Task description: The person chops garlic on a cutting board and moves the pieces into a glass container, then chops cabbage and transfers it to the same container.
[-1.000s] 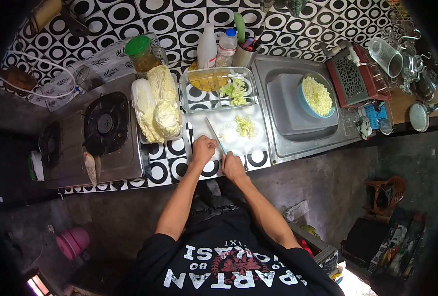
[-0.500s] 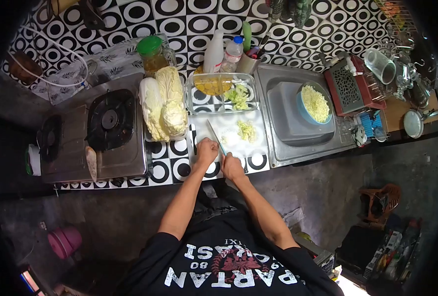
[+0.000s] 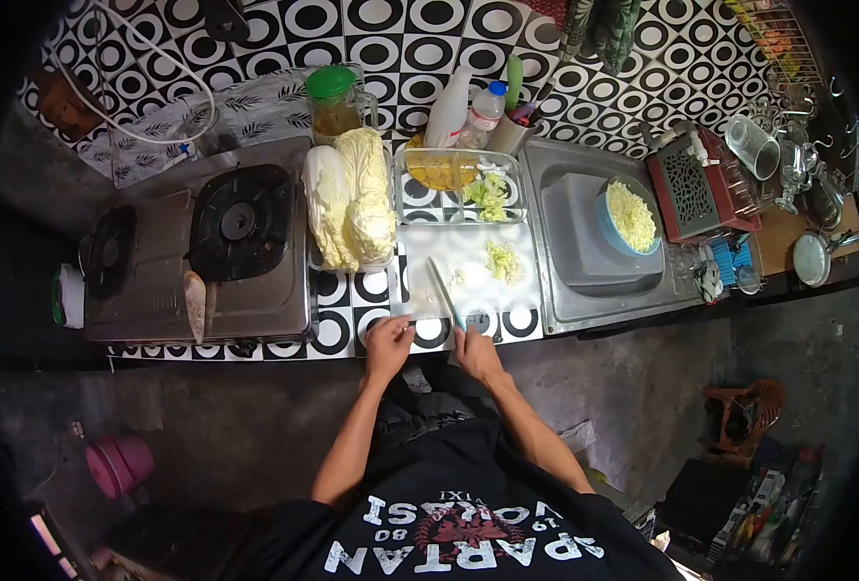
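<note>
My right hand [image 3: 478,354] grips a knife [image 3: 444,290] by its handle, the blade pointing up and to the left over the clear cutting board [image 3: 424,247]. At the board's front left corner is my left hand [image 3: 388,349], fingers loosely bent and apart, with nothing seen in them. Chopped pale green cabbage [image 3: 502,262] lies on the right part of the board, and a few small white bits [image 3: 458,278] lie near the blade. Behind the board, a divided glass dish [image 3: 429,215] holds green leaf pieces [image 3: 488,197] in its right side.
Whole napa cabbages [image 3: 352,208] stand left of the board, beside the gas stove [image 3: 149,310]. A blue bowl [image 3: 611,230] of shredded cabbage sits over the sink [image 3: 565,315] on the right. Bottles [image 3: 484,114] and a green-lidded jug [image 3: 332,97] line the back wall.
My left hand has drawn back from the board toward the counter's front edge, and its fingers have loosened. My right hand still holds the knife, slightly farther back. The camera view has shifted.
</note>
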Demonstrator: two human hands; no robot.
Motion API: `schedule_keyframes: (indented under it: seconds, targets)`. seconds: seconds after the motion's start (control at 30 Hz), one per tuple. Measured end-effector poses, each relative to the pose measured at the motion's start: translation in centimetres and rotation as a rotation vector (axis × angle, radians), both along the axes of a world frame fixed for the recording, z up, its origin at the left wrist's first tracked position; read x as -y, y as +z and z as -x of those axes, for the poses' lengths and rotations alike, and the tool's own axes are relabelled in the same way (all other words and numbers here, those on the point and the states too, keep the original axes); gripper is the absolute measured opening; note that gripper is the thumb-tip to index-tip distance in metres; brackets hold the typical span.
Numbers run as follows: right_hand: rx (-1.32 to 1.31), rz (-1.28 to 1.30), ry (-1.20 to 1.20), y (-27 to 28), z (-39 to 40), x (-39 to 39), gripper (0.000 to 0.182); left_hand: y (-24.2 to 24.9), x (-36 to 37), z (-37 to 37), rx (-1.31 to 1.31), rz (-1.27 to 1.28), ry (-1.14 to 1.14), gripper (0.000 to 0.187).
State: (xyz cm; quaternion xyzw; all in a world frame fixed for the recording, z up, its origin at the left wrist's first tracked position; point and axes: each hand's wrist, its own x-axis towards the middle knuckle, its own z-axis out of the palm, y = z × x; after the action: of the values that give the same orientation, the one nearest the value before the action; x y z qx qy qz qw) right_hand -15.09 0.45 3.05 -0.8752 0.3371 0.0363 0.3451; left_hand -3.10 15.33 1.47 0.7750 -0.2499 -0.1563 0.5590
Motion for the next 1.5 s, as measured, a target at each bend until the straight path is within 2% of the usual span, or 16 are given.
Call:
schedule_keyframes:
  seconds: [0.07,0.2,0.47,0.57,0.63,0.7,0.77,0.83,0.9,0.97,1.0,1.1,1.2,1.3,1.37,1.5]
  targets:
    - [-0.012,-0.001,-0.016,-0.3,0.6,-0.6,0.037,0.0,-1.7,0.8,-0.068,-0.008,0.093,0.021]
    - [-0.005,0.019,-0.128,-0.7,0.3,0.5,0.037,0.2,-4.6,1.6,-0.135,-0.097,0.106,0.023]
    - [0.006,0.018,-0.258,0.4,1.5,6.7,0.039,-0.2,-6.1,1.3,-0.124,-0.14,0.19,0.021]
    - [0.087,-0.044,-0.217,3.0,2.7,8.5,0.039,1.1,-2.2,0.4,-0.064,-0.171,0.165,0.021]
    - [0.121,-0.107,-0.222,3.9,3.7,9.2,0.04,3.6,2.3,-0.5,-0.042,-0.178,0.09,0.021]
    - [0.067,-0.156,-0.168,3.1,4.8,10.3,0.039,5.6,7.3,-1.7,0.121,-0.181,0.033,0.019]
    - [0.153,-0.232,-0.175,5.3,5.3,11.1,0.038,5.3,11.8,-3.8,0.354,-0.155,-0.019,0.018]
    - [0.184,-0.262,-0.163,5.9,5.8,12.0,0.038,6.3,16.5,-5.9,0.437,-0.159,-0.038,0.018]
    - [0.079,-0.257,-0.115,4.4,6.2,13.5,0.039,6.6,21.0,-8.1,0.337,-0.205,-0.061,0.021]
    - [0.076,-0.314,-0.132,5.3,6.9,14.6,0.039,5.0,24.5,-10.2,0.335,-0.301,-0.099,0.024]
    - [0.153,-0.312,-0.132,5.0,7.5,15.0,0.04,4.5,25.7,-10.9,0.347,-0.469,-0.126,0.029]
    - [0.131,-0.325,-0.107,5.3,8.9,16.4,0.04,5.2,28.1,-11.2,0.201,-0.637,-0.148,0.034]
    - [0.136,-0.317,-0.113,5.5,9.1,17.4,0.04,3.0,29.0,-11.3,0.324,-0.714,-0.145,0.028]
    - [0.159,-0.331,-0.094,5.8,8.0,18.5,0.04,-0.4,29.4,-12.5,0.236,-0.693,-0.107,0.024]
    - [0.188,-0.272,-0.051,5.4,7.0,19.0,0.04,2.6,29.1,-11.5,0.175,-0.618,-0.071,0.022]
    - [0.119,-0.248,0.066,4.4,5.0,20.1,0.041,4.6,27.8,-10.3,0.068,-0.493,0.003,0.02]
